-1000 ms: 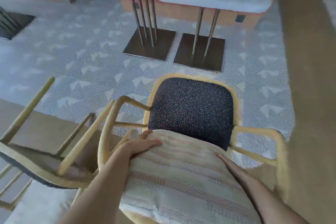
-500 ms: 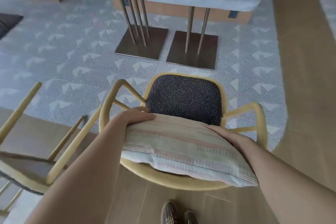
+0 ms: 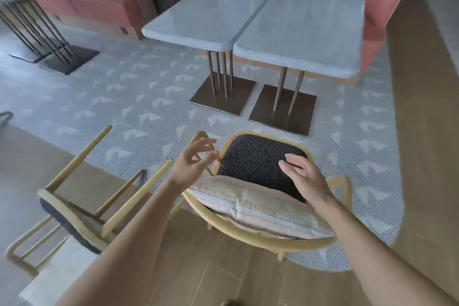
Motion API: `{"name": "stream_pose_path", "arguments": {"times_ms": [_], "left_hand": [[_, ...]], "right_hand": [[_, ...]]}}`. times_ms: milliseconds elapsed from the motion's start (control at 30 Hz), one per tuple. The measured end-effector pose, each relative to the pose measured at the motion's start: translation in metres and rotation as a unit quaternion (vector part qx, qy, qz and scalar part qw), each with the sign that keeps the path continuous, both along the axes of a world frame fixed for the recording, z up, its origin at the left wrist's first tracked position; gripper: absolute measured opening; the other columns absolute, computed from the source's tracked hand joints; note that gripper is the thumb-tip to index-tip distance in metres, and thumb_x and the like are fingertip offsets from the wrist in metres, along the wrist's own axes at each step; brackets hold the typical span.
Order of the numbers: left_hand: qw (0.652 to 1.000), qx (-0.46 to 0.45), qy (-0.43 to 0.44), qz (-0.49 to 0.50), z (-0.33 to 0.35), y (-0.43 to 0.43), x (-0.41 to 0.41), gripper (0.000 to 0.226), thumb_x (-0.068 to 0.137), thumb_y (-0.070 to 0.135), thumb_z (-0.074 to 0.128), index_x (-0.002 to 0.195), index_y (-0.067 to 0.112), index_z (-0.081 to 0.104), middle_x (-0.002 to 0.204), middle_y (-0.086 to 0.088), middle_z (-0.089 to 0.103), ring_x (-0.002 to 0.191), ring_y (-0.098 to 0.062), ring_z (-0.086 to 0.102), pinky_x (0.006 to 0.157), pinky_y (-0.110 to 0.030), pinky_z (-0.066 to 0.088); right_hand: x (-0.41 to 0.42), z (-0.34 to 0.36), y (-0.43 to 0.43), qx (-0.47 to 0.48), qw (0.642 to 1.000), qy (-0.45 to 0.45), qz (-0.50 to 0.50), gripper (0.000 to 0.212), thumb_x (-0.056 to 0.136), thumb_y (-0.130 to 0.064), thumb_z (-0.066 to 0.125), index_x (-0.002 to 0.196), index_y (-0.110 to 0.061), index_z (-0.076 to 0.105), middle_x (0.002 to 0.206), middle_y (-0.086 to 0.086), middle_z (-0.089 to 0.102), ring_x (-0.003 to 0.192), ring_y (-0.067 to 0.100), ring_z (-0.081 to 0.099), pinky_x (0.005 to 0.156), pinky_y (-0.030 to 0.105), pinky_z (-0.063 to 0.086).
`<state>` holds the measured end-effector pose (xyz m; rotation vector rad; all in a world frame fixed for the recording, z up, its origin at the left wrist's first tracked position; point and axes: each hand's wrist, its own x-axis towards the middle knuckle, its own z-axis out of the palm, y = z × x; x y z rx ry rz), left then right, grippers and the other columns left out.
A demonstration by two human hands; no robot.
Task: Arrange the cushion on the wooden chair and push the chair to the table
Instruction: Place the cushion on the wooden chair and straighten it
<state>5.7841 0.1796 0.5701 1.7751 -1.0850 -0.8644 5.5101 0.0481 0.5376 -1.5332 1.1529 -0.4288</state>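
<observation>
Head view looks down at a wooden chair (image 3: 260, 240) with a dark speckled seat (image 3: 258, 159). A striped cushion (image 3: 258, 208) leans against the curved back of the chair, at 6 o'clock from the seat. It covers the near part of the seat and its lower edge rests on the back rail.

Both hands are up in the air and hold nothing. The left hand (image 3: 192, 165) is open with its fingers spread and a bit curled. It floats at 9 o'clock from the seat, just above the top left corner of the cushion, and I cannot tell if it touches the chair arm behind it. The right hand (image 3: 301, 175) is open too, palm down, over the right side of the seat, near the top edge of the cushion but not on it.

Two grey tables (image 3: 298, 30) stand side by side at 12 o'clock, well apart from the chair, on thin metal legs with flat dark bases. Pink benches (image 3: 377, 15) sit behind them. Another wooden chair (image 3: 79, 208) lies tipped over at 9 o'clock. The floor is part grey patterned carpet (image 3: 124, 97) and part brown wood (image 3: 211, 281).
</observation>
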Motion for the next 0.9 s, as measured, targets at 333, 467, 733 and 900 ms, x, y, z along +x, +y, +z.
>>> {"name": "stream_pose_path", "arguments": {"times_ms": [333, 467, 733, 900], "left_hand": [[0.904, -0.325, -0.090, 0.264, 0.270, 0.264, 0.020, 0.053, 0.098, 0.061, 0.062, 0.138, 0.026, 0.057, 0.141, -0.008, 0.066, 0.132, -0.037, 0.063, 0.115, -0.056, 0.048], [0.855, -0.356, -0.119, 0.358, 0.310, 0.381, 0.023, 0.068, 0.094, 0.069, 0.064, 0.138, 0.019, 0.056, 0.143, -0.017, 0.062, 0.134, -0.048, 0.058, 0.111, -0.050, 0.048], [0.784, -0.382, -0.186, 0.453, 0.313, 0.535, 0.038, 0.046, 0.099, 0.065, 0.061, 0.132, 0.035, 0.067, 0.139, -0.004, 0.068, 0.133, -0.036, 0.062, 0.115, -0.057, 0.044], [0.778, -0.376, -0.194, 0.465, 0.297, 0.599, 0.073, 0.046, 0.099, 0.066, 0.061, 0.130, 0.034, 0.068, 0.140, -0.012, 0.067, 0.133, -0.037, 0.063, 0.114, -0.057, 0.044]], "right_hand": [[0.174, 0.267, 0.182, -0.138, 0.866, -0.391, 0.279, 0.063, 0.088, -0.061, 0.067, 0.140, -0.027, 0.054, 0.145, -0.004, 0.061, 0.137, 0.014, 0.058, 0.117, 0.029, 0.044], [0.225, 0.301, 0.279, -0.121, 0.817, -0.431, 0.363, 0.068, 0.087, -0.066, 0.066, 0.137, -0.021, 0.053, 0.140, 0.004, 0.061, 0.132, 0.018, 0.061, 0.116, 0.033, 0.044], [0.296, 0.311, 0.435, -0.067, 0.757, -0.446, 0.473, 0.099, 0.077, -0.082, 0.065, 0.139, -0.006, 0.051, 0.141, 0.006, 0.061, 0.131, 0.021, 0.062, 0.111, 0.025, 0.044], [0.337, 0.301, 0.503, -0.046, 0.755, -0.453, 0.472, 0.093, 0.078, -0.080, 0.066, 0.138, -0.011, 0.052, 0.142, 0.008, 0.061, 0.131, 0.019, 0.062, 0.107, 0.020, 0.045]]}}
